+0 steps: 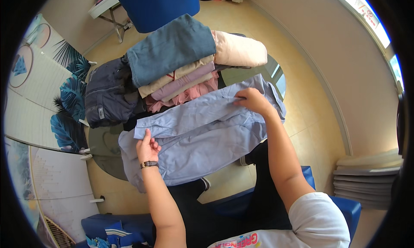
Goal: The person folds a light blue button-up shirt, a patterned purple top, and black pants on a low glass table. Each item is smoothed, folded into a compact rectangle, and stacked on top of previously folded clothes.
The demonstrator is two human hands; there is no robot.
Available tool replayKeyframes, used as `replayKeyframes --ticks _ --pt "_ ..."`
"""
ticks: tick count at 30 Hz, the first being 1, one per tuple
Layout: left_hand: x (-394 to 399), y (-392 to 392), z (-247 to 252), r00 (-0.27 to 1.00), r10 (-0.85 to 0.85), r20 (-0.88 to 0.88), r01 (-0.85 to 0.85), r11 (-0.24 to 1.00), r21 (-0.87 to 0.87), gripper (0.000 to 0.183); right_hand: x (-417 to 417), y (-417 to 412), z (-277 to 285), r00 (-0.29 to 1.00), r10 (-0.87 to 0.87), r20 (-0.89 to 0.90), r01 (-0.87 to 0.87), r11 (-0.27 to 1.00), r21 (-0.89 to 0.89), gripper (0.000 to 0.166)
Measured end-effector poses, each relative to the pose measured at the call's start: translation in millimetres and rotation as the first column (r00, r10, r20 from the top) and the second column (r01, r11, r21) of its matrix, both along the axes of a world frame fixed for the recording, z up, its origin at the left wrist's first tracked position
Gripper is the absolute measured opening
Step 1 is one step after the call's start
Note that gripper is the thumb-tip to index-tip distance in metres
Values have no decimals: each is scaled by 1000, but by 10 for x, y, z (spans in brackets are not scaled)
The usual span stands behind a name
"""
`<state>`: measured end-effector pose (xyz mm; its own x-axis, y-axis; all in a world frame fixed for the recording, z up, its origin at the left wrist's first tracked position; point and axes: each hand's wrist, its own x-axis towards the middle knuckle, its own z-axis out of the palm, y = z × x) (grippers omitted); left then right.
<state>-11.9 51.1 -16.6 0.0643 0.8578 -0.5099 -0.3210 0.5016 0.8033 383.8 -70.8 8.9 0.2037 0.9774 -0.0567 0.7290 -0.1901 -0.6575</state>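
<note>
A light blue long-sleeved shirt (pixel 200 151) lies spread over the near part of a round dark glass table (pixel 105 151), its lower edge hanging over the rim towards my legs. One sleeve (pixel 194 114) is laid lengthwise along the shirt. My left hand (pixel 148 147), with a watch on the wrist, pinches the cuff (pixel 142 128) between thumb and fingers. Further right, my right hand (pixel 252 101) grips the sleeve's fabric near the shoulder end. Some of the cloth under that hand is hidden.
Behind the shirt stand folded clothes: a teal garment (pixel 174 51) on a stack, a cream roll (pixel 241 49) and a dark jacket (pixel 110 93). A blue chair (pixel 158 8) stands beyond the table. A patterned folding screen (pixel 42 102) is at left, stacked cushions (pixel 365 180) at right.
</note>
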Motion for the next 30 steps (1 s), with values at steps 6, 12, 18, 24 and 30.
replayKeyframes --ticks 6,12,18,24,30 --pt "-185 42 -186 802 28 -597 46 993 108 29 -114 226 -236 851 -263 454 169 957 236 26" --pt "-405 120 -589 195 192 -962 306 920 246 20 -213 337 -530 689 -414 595 277 909 312 18" --pt "6 10 -175 62 580 -812 535 668 518 14 -669 424 -429 649 -494 579 74 798 598 9" --pt "496 -8 -256 363 379 -851 788 364 497 31 -1421 376 -414 871 -162 464 -112 855 507 29" --pt "642 -253 -205 -166 81 -983 806 585 -88 59 -1411 352 -675 854 45 518 -207 943 259 43"
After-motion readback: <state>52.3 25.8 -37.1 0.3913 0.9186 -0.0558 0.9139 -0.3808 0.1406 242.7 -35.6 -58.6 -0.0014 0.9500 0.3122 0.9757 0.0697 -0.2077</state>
